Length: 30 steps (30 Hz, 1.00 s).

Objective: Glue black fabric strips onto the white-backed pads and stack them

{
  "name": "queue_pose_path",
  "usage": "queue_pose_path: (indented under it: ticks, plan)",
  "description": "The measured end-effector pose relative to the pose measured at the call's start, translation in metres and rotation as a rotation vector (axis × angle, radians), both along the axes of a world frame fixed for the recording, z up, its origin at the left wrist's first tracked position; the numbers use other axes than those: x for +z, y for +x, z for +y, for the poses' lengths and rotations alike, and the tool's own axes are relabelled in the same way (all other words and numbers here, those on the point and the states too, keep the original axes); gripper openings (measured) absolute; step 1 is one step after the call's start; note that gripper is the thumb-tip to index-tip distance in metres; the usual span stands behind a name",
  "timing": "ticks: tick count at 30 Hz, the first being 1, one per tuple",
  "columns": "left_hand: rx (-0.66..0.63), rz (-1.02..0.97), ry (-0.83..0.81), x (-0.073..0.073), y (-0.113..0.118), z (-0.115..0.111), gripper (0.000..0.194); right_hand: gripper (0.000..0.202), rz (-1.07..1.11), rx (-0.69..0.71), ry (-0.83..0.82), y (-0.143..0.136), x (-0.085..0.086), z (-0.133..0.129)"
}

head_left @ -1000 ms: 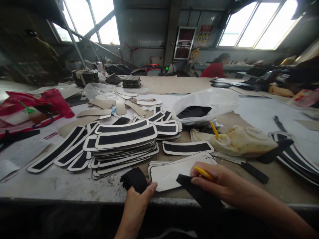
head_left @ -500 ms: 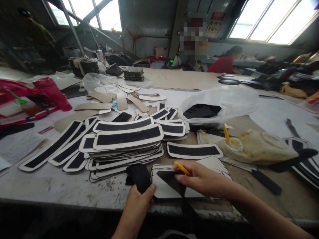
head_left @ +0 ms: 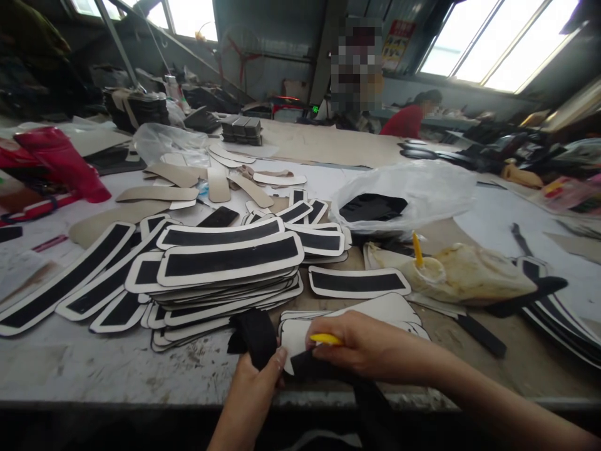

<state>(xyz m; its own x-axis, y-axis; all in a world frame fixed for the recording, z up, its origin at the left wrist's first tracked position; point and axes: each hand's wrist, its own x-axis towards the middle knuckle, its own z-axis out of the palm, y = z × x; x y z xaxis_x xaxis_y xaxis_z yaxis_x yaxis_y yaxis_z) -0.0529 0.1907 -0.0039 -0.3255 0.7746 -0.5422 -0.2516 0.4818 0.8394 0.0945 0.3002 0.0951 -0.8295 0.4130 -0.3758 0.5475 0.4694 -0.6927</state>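
My left hand (head_left: 251,391) is closed around a looped black fabric strip (head_left: 257,335) at the front of the table. Just right of it, my right hand (head_left: 357,344) pinches a small yellow tool (head_left: 326,339), whose kind I cannot make out. Beneath the right fingers, black strip material (head_left: 303,362) lies over the front white panel; the right hand holds it too. A black length (head_left: 373,407) hangs past the table edge. Both hands are at a low pile of curved white panels (head_left: 389,307). Left of them rises a stack of white panels with black strips on top (head_left: 230,258).
A single black-striped panel (head_left: 359,282) lies behind the hands. Right of it are a glue-stained bag (head_left: 488,269) with a yellow handle sticking up and a dark-handled blade (head_left: 483,335). A clear plastic bag (head_left: 436,188) sits farther back. A person in red (head_left: 401,121) is across the table.
My right hand has moved slightly left and down, bringing the black strip closer to the left hand. The strip now lies lower across the panel. The whole view has shifted a little.
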Motion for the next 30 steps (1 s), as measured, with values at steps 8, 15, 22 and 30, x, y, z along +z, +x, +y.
queue_pose_path:
  ticks: [8, 15, 22, 30]
  plan:
    - [-0.015, -0.007, -0.022, 0.0, -0.001, 0.001, 0.046, 0.012, -0.017, -0.061, 0.046, -0.011, -0.037, 0.01]
    - [-0.025, 0.009, -0.03, -0.001, -0.001, 0.002, 0.041, 0.016, -0.154, -0.086, 0.12, -0.014, -0.055, 0.013]
    - [-0.032, 0.225, -0.055, 0.006, 0.001, 0.011, 0.035, 0.022, -0.217, -0.068, 0.195, -0.015, -0.054, 0.012]
    - [-0.026, 0.325, -0.055, 0.003, 0.005, 0.019, 0.021, 0.022, -0.259, -0.033, 0.234, -0.006, -0.044, 0.009]
